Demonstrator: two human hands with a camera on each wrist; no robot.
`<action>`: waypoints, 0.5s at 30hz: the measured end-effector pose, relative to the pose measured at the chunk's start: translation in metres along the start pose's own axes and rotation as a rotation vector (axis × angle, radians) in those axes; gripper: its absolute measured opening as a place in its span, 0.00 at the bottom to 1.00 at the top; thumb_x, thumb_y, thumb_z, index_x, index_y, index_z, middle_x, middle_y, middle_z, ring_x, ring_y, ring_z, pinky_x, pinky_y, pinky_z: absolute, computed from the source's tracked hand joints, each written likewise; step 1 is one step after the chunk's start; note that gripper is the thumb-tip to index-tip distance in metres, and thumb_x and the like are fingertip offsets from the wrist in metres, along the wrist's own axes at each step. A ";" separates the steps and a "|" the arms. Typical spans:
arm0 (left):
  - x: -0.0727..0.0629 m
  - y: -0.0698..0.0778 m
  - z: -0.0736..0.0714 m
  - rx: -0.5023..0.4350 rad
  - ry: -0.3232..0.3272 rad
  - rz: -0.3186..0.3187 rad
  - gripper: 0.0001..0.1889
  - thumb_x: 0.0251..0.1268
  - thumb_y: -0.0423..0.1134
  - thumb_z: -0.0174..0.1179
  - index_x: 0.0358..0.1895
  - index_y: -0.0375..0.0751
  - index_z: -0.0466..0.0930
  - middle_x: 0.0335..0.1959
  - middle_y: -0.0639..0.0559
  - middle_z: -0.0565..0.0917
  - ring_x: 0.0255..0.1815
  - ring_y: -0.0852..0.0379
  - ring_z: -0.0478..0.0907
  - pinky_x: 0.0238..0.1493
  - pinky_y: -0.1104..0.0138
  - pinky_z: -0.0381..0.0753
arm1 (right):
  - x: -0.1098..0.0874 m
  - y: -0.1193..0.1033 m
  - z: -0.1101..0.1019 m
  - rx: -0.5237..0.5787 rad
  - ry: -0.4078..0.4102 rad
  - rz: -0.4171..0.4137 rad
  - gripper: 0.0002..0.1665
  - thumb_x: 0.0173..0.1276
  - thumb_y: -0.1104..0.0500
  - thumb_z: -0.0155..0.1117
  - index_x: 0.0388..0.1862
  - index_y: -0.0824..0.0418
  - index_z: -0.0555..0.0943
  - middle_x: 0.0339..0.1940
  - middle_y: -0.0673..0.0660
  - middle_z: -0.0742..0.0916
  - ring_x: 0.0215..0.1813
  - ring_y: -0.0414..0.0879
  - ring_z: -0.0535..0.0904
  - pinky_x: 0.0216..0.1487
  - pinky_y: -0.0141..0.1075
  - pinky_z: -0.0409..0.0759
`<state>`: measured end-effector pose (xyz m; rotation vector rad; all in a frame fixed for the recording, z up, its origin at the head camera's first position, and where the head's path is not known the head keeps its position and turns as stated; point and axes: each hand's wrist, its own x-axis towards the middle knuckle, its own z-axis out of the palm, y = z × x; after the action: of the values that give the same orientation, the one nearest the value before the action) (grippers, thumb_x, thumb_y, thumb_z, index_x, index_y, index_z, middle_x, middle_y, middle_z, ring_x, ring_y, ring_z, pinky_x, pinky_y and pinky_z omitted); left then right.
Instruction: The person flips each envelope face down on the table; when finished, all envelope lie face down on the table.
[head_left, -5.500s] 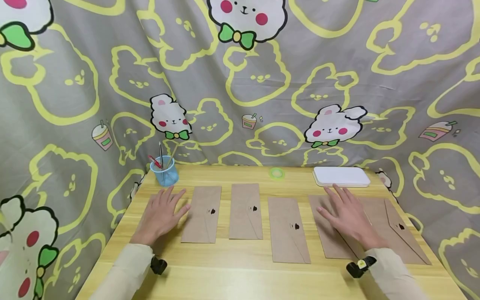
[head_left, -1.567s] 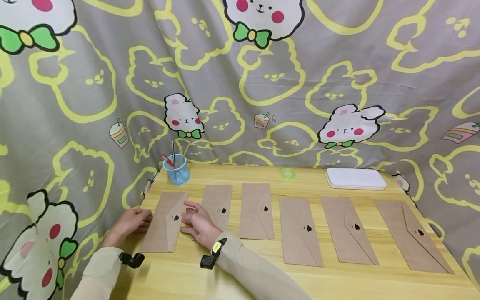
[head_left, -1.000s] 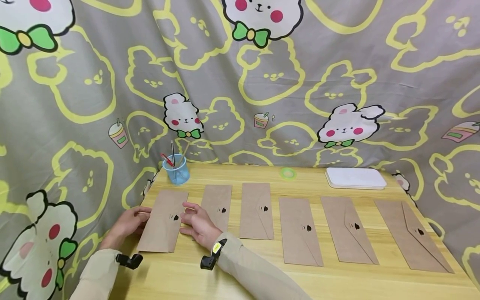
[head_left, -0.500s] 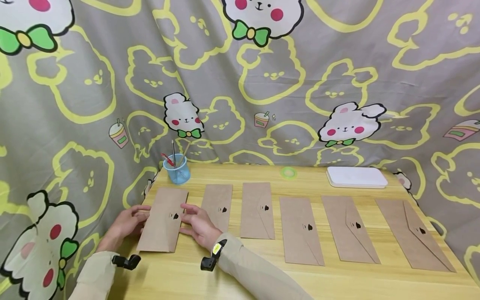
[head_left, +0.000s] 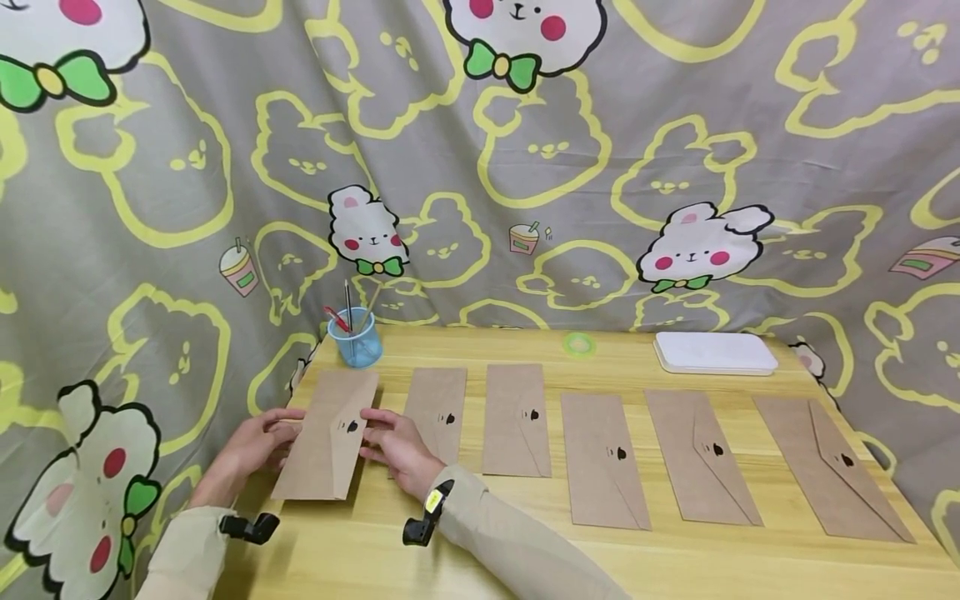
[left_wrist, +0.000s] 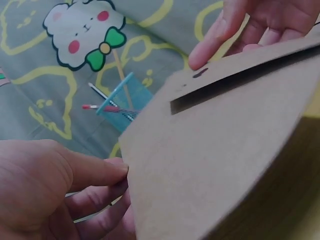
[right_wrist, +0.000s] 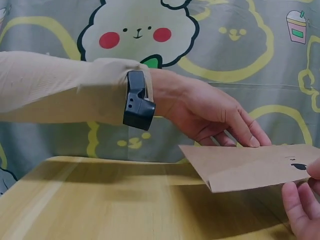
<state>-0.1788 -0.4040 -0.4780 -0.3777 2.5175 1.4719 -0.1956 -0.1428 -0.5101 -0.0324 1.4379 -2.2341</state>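
A brown paper envelope with a small black print is held at the table's left, a little above the surface, its shadow showing in the right wrist view. My left hand pinches its left edge, thumb on top in the left wrist view, where a dark gap shows under the flap. On the opposite edge, my right hand grips beside the print, thumb above and fingers below in the right wrist view. Another envelope lies just right of that hand, partly covered by it.
Several more brown envelopes lie in a row toward the right. A blue mesh pen cup stands at the back left, a round green-rimmed item at the back middle, and a white case at the back right. Patterned cloth hangs behind.
Both hands first lay over envelopes at opposite ends of the row. My right hand crossed to the leftmost envelope, which both hands now hold lifted slightly and tilted differently.
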 end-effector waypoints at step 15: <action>-0.011 0.002 -0.002 -0.030 -0.202 0.079 0.39 0.84 0.45 0.62 0.87 0.35 0.57 0.57 0.43 0.89 0.47 0.56 0.89 0.36 0.57 0.93 | 0.005 -0.008 -0.010 -0.003 0.042 -0.054 0.19 0.71 0.77 0.66 0.59 0.68 0.83 0.48 0.56 0.82 0.43 0.44 0.81 0.48 0.40 0.96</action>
<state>-0.1693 -0.4034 -0.4719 -0.1279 2.3777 1.4960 -0.2056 -0.1339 -0.5091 -0.0251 1.4787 -2.2893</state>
